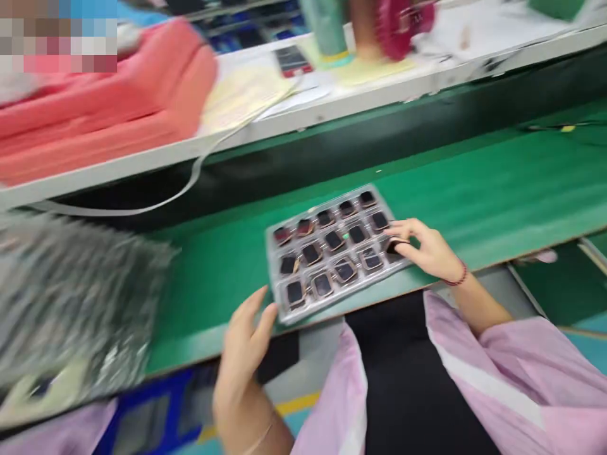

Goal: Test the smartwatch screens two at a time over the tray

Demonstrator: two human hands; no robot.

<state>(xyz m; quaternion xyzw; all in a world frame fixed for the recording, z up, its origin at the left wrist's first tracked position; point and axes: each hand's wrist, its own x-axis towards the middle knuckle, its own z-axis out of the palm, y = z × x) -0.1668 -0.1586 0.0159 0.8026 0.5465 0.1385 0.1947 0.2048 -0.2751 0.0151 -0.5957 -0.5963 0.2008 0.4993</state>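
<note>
A clear plastic tray [303, 314] with several dark, rounded-square pieces in its compartments lies tilted across the green work surface [203, 265]. My right hand [424, 248] is at the tray's right end, its thumb and fingers closed on a dark piece [392, 246] in the front right compartment. Beside the tray's left front corner is my left hand [249, 335], fingers apart and holding nothing. Whether its fingertips touch the tray's edge cannot be made out.
Stacked clear trays [80, 297] stand at the left. A raised white shelf [303, 120] runs behind, bearing red foam [156, 82], papers, a green cup [327, 31] and a magenta reel [403, 25]. A white cable [194, 170] hangs off the shelf.
</note>
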